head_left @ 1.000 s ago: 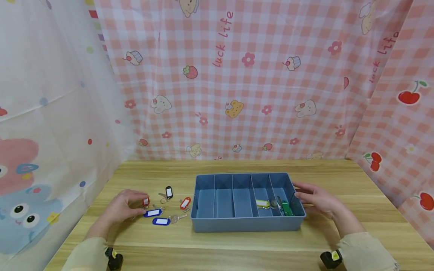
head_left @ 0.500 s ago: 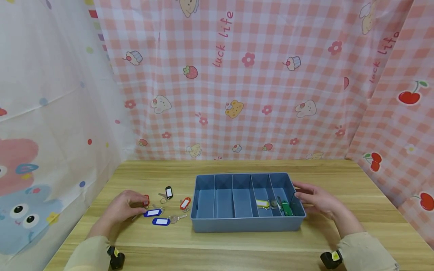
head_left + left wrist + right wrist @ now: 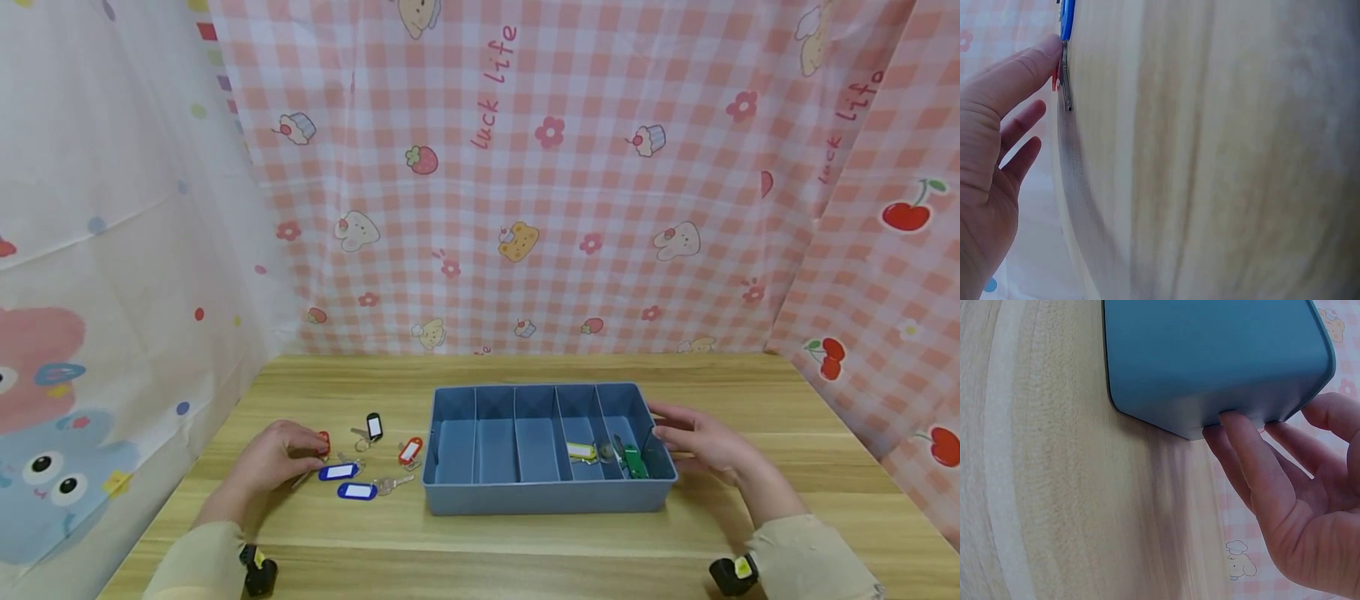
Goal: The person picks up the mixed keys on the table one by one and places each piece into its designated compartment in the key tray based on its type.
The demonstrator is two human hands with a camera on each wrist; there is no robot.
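Observation:
My left hand (image 3: 273, 458) pinches a red key tag (image 3: 324, 442) at the table's left side; a key (image 3: 302, 479) shows below the fingers. Close by the thumb lies a blue key tag (image 3: 338, 472), and in front of it another blue key tag (image 3: 357, 492) with a key. My right hand (image 3: 705, 442) rests its fairly straight fingers against the right end wall of the grey-blue divided box (image 3: 547, 497). The right wrist view has those fingertips right at the wall. In the box, a yellow key tag (image 3: 581, 452) lies in the fourth compartment, a green key tag (image 3: 634, 461) in the rightmost.
Behind the blue tags lies a black key tag (image 3: 374, 426) with its key. A second red key tag (image 3: 410, 451) sits just left of the box. A checked curtain (image 3: 525, 183) hangs behind the wooden table (image 3: 480, 550).
The red tag under my left fingers has tilted, so its white label no longer shows, and its key has come into view. My left hand has shifted slightly; the right has stayed put.

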